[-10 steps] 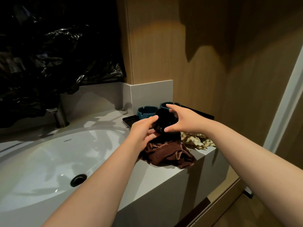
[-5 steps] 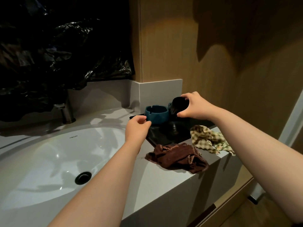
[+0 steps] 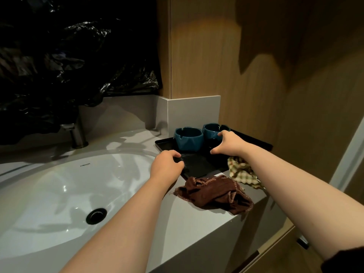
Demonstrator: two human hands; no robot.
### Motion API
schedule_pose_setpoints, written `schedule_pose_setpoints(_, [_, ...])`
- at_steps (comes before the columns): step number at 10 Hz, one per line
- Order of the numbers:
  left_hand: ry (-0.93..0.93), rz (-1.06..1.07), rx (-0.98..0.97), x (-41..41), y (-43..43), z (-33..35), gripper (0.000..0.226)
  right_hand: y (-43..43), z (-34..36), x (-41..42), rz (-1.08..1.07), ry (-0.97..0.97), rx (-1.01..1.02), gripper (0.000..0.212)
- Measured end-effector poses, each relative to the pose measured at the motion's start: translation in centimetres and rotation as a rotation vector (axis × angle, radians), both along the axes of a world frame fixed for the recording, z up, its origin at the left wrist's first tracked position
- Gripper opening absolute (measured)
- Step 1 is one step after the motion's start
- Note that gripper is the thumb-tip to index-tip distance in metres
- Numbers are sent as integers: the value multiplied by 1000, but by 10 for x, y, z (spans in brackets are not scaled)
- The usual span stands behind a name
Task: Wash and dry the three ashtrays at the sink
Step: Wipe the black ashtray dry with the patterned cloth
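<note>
The sink [image 3: 59,194] lies to my left, sunk into the counter [image 3: 187,223], with the faucet [image 3: 77,134] behind it. To its right a tray [image 3: 197,168] sits on the counter. Two ashtrays stand side by side at the tray's rear: the left ashtray [image 3: 188,137] and the right ashtray [image 3: 211,130]. My left hand [image 3: 166,164] grips the tray's near-left corner. My right hand [image 3: 228,143] is over the tray, and a third ashtray [image 3: 213,143] seems to sit beneath it. The near cloth [image 3: 214,194] lies before the tray, with the far cloth [image 3: 241,172] to its right.

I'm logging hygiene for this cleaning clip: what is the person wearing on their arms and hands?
The left hand and right hand are bare: no gloves, and no ring, watch or bracelet shows. Both arms are uncovered as far as the picture shows them, except for a dark sleeve on the right one at the lower right corner.
</note>
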State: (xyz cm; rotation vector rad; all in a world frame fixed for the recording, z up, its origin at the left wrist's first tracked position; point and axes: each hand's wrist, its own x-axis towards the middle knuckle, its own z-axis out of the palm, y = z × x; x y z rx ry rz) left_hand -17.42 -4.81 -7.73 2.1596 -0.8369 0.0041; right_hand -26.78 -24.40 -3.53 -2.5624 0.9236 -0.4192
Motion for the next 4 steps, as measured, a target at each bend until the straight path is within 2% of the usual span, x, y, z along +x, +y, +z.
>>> schedule_pose_setpoints(2, [-71, -26, 52, 0, 0, -1, 36, 3, -1, 2, 26, 10, -38, 85])
schedule_pose_setpoints(3, [-95, -28, 90, 2, -1, -1, 36, 15, 22, -9, 67, -43, -90, 86])
schedule_pose_setpoints(4, [-106, -41, 108, 2, -1, -3, 37, 56, 85, -57, 222, -508, 47, 48])
